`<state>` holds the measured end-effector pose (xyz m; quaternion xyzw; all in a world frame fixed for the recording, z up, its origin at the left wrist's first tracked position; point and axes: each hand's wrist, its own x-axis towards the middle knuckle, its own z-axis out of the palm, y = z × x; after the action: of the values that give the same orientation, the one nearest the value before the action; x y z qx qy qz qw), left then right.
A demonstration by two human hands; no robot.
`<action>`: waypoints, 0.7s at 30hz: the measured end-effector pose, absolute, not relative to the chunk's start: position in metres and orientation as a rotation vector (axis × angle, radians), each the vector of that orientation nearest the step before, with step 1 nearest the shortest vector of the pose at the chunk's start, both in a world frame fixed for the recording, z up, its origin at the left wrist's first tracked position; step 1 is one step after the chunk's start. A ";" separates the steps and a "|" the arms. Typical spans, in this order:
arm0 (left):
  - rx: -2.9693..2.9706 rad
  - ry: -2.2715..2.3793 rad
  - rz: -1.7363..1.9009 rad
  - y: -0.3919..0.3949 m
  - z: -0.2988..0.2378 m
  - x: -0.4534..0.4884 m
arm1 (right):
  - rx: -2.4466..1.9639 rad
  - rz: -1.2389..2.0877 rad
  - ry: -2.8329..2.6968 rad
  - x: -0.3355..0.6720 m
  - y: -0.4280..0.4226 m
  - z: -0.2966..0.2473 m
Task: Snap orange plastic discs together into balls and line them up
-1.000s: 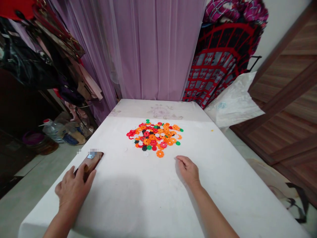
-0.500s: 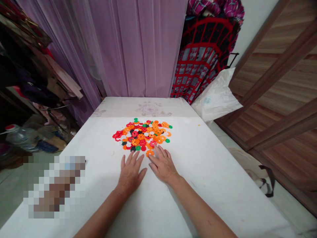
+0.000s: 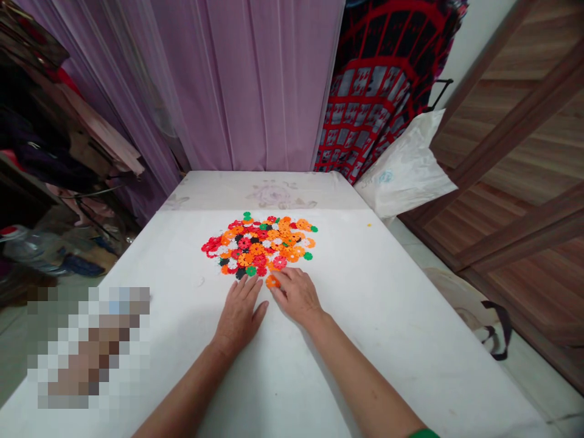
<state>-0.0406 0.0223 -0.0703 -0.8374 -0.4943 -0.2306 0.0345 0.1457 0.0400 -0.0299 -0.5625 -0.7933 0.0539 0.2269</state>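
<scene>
A heap of flower-shaped plastic discs [image 3: 256,248] in orange, red, white, black and green lies on the white-covered table [image 3: 365,340]. My left hand [image 3: 240,309] rests palm down at the heap's near edge, its fingers stretched out beside a green disc [image 3: 250,271] and a black one, holding nothing. To its right, my right hand [image 3: 297,295] reaches to the near side with fingers bent and slightly apart. Its fingertips are at a red disc [image 3: 280,262] and a single orange disc [image 3: 272,281], which lies by the thumb and index finger. No disc is lifted.
A pixelated patch [image 3: 95,347] hides something at the table's left side. A white plastic bag [image 3: 406,167] stands by the far right corner. Purple curtains [image 3: 255,85] hang behind, wooden doors [image 3: 511,140] stand at right, and clothes and bottles are at left.
My right hand has shifted slightly left, its fingers drawn closer together at the orange disc. My left hand's fingers have come nearer to one another. The view has tilted down a little.
</scene>
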 end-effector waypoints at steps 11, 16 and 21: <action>-2.012 -2.226 -0.589 0.143 -0.034 -0.142 | -1.820 0.049 -1.816 0.204 0.109 -0.046; -2.222 -2.246 -0.488 0.203 -0.041 -0.137 | -2.146 0.159 -1.702 0.232 0.180 -0.037; -2.458 -2.067 -0.393 0.244 -0.040 -0.092 | -2.205 0.333 -1.735 0.209 0.220 -0.027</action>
<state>-0.0925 0.2444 -0.0403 -0.7588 -0.6382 -0.1213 -0.0468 0.2092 0.2201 -0.0269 -0.7707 -0.6064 0.1163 0.1576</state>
